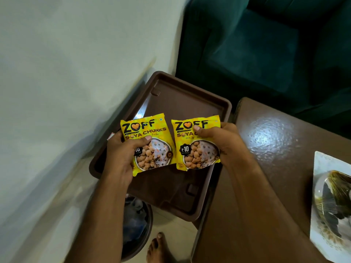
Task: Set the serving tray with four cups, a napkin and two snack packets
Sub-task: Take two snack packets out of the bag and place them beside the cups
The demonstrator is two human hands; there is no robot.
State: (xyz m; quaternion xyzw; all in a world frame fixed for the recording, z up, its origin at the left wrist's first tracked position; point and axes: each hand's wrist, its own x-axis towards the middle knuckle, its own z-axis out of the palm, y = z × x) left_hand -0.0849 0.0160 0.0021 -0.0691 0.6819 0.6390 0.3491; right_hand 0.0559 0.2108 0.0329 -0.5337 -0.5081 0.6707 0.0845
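So the brown serving tray (pixel 190 103) has nothing lying in it that shows, and both yellow Zoff soya chunks packets are held over its middle. Left hand (pixel 121 154) has its fingers clamped on the left packet (pixel 150 141), right hand (pixel 222 139) on the right packet (pixel 197 147). At 3 o'clock sits the brown bench (pixel 275 149); the bin (pixel 136 224) at 7 o'clock holds crumpled stuff.

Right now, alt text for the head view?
Two hands, left hand and right hand, each hold a yellow soya chunks packet, left packet and right packet, above a bare brown tray beside a brown table.
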